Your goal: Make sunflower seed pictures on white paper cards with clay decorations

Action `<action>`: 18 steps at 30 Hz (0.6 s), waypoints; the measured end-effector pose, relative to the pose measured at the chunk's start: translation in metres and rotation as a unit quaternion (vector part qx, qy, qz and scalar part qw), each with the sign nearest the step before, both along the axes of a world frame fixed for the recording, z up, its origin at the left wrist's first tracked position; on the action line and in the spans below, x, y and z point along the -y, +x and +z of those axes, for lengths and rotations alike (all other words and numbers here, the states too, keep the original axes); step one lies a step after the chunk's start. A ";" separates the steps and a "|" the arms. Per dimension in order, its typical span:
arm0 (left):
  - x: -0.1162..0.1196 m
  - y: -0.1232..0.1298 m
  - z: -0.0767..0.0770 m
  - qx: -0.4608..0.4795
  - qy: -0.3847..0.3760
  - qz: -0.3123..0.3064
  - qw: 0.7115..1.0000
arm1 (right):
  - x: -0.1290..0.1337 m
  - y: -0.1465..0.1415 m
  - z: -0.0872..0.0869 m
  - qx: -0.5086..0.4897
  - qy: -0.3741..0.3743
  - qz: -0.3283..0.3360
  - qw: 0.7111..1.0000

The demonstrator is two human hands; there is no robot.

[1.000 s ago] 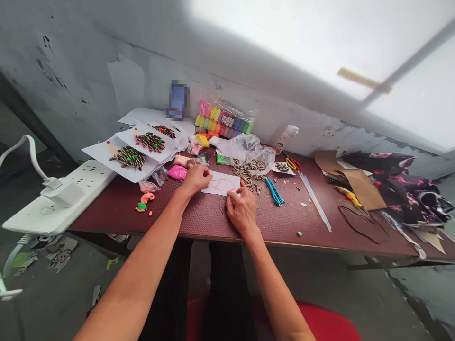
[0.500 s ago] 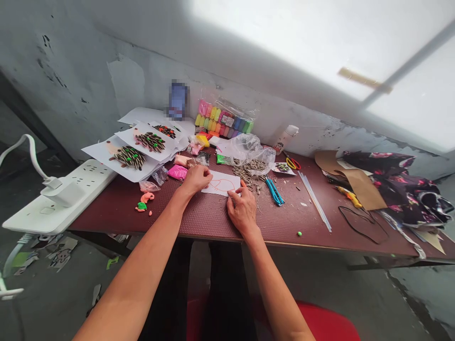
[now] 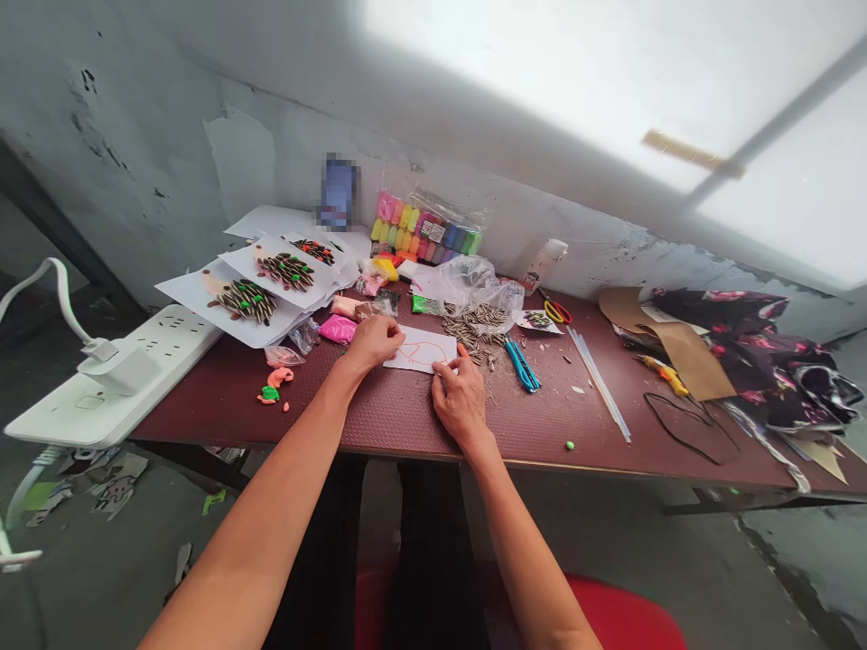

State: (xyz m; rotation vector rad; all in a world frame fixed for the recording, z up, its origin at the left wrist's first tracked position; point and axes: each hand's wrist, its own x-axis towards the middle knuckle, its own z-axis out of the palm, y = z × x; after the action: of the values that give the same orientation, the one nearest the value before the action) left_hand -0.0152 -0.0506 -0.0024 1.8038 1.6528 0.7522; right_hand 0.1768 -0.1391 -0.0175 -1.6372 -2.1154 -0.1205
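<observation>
A small white sheet of paper with an orange outline drawn on it lies on the brown table. My left hand is closed in a pinch at the paper's left edge. Curled fingers of my right hand grip the lower right corner. Just beyond those fingers shows the end of an orange object; the rest of it is hidden. Striped sunflower seeds lie heaped behind the paper, partly under a clear plastic bag. To the right of the seeds rests a teal utility knife.
Sheets with seed-covered figures are stacked at left beside a white power strip. Colored clay packs stand against the wall. Scissors, clear sticks, a yellow glue gun and dark floral fabric lie rightward.
</observation>
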 end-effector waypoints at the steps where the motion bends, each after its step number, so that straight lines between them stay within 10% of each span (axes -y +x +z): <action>1: 0.000 0.000 0.000 0.013 -0.002 -0.003 1.000 | 0.000 0.000 0.000 -0.012 0.007 0.001 1.000; 18: 0.006 -0.003 0.012 0.246 -0.087 -0.186 0.947 | -0.040 -0.021 0.012 -0.367 -0.067 0.051 0.926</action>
State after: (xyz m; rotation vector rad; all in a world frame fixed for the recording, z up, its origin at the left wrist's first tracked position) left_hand -0.0186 -0.0567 0.0097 1.5718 0.9872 0.7756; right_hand 0.1559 -0.0989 -0.0058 -1.3390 -1.6294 0.5938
